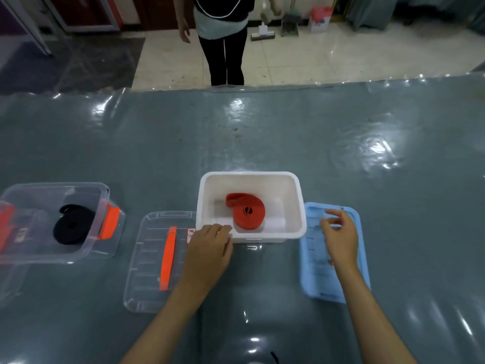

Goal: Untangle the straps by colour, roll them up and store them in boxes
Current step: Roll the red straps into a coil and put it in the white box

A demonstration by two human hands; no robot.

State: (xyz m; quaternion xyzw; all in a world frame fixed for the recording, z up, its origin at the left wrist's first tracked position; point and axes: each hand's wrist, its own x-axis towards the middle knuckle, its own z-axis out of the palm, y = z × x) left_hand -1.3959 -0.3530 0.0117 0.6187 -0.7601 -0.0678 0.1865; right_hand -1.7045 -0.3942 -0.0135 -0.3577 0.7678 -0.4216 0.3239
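A rolled red strap (246, 212) lies inside the white box (296, 203) at the table's centre. A rolled black strap (72, 225) lies in the clear box (91, 248) with orange latches at the left. My left hand (210, 245) rests at the white box's near left corner, fingers bent over its rim. My right hand (341, 235) hovers over the blue lid (354, 258) just right of the white box, fingers loosely spread and holding nothing.
A clear lid (147, 261) with an orange handle lies flat between the two boxes. The table carries a glossy grey-green cover (262, 132). A person (223, 40) stands at the far edge of the table.
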